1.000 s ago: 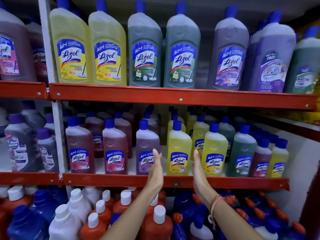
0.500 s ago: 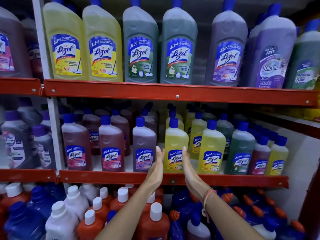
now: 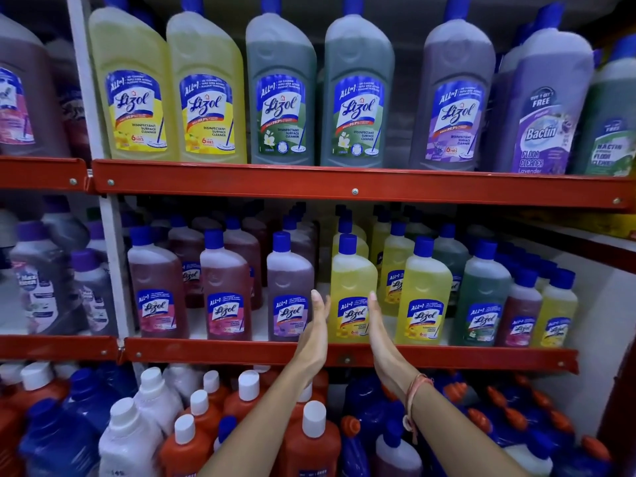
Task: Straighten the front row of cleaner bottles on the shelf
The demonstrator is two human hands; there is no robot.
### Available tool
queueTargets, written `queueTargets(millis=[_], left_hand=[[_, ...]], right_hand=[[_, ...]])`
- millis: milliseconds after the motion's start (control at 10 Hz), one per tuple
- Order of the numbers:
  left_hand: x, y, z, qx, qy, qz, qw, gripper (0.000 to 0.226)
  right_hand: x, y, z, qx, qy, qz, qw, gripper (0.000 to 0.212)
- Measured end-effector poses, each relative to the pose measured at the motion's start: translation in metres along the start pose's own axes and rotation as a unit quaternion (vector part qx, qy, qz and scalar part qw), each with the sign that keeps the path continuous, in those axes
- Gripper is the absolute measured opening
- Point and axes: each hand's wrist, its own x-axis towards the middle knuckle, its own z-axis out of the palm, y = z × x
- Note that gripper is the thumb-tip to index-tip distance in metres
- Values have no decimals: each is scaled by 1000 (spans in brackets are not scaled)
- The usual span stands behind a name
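The middle shelf's front row runs from two reddish bottles [image 3: 156, 290] [image 3: 225, 294] and a purple one [image 3: 289, 290] to two yellow bottles [image 3: 351, 290] [image 3: 425, 297], a green bottle [image 3: 483, 301] and smaller ones at the right. My left hand [image 3: 315, 333] stands flat and upright between the purple bottle and the first yellow bottle. Flat against that yellow bottle's right side is my right hand [image 3: 380, 335]. Both palms face the bottle, fingers straight and not wrapped around it.
A red shelf lip [image 3: 447, 356] runs just below my hands. Large Lizol bottles [image 3: 282, 94] fill the shelf above. Orange, white and blue bottles [image 3: 247, 401] crowd the shelf below, under my forearms. More rows stand behind the front row.
My hands have closed in from wider apart and now flank the yellow bottle closely. The view has shifted slightly nearer the shelf.
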Motion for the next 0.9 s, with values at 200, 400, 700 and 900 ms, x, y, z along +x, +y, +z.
queueTargets(millis=[200,400,700,900], left_hand=[[1,8,1,-5,4,-19,1000,111],[4,0,-1,31,-10,-23,999,105],[-13,17,-1,30,-17,-8,999,105],[-22,13,-5,72,-10,16,997,85]], right_hand=[[-18,-19,-13,3,-4,-14,1000,49],[-20,-21,-18,-18,-54,15,998,89],[-21,-23,-18,-5,-50,3,999,83],[-30,-28,-22,-46,-16,-24,999,68]])
